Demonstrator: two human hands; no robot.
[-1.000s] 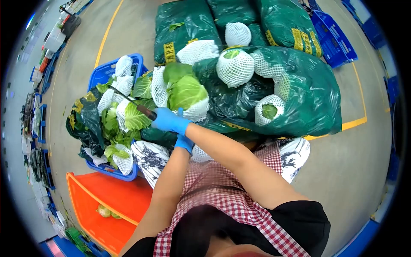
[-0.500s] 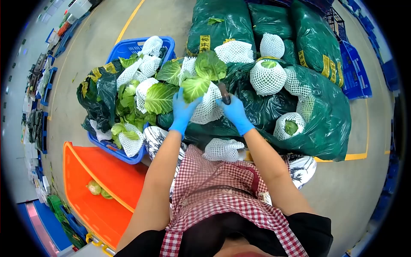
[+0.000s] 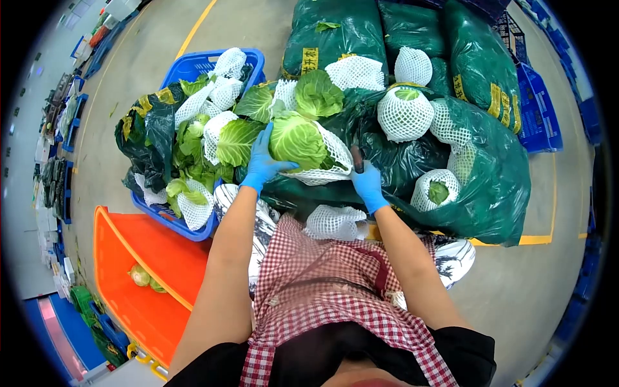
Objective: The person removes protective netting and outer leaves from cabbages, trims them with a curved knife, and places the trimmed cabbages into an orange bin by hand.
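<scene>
A pale green cabbage [image 3: 298, 140] sits half out of its white foam net [image 3: 329, 169] in front of me. My left hand [image 3: 263, 161], in a blue glove, cups the cabbage's left side, thumb across its lower front. At the net's right edge my right hand [image 3: 367, 184], also gloved, is closed round the dark brown handle of a knife [image 3: 356, 157]; its blade does not show clearly. Loose outer leaves [image 3: 318, 95] lie just beyond the cabbage. Another empty-looking foam net [image 3: 335, 223] rests near my lap.
Netted cabbages [image 3: 405, 115] lie on an opened green plastic bag [image 3: 490, 187] to the right. Full green bags [image 3: 335, 39] stand behind. A blue crate [image 3: 258, 59] with leaves and nets is at left, an orange bin [image 3: 129, 309] holding cabbages below it.
The foam net has come down off the cabbage's left part, baring more of it. My left hand has shifted left around the cabbage; my right hand has moved right with the knife.
</scene>
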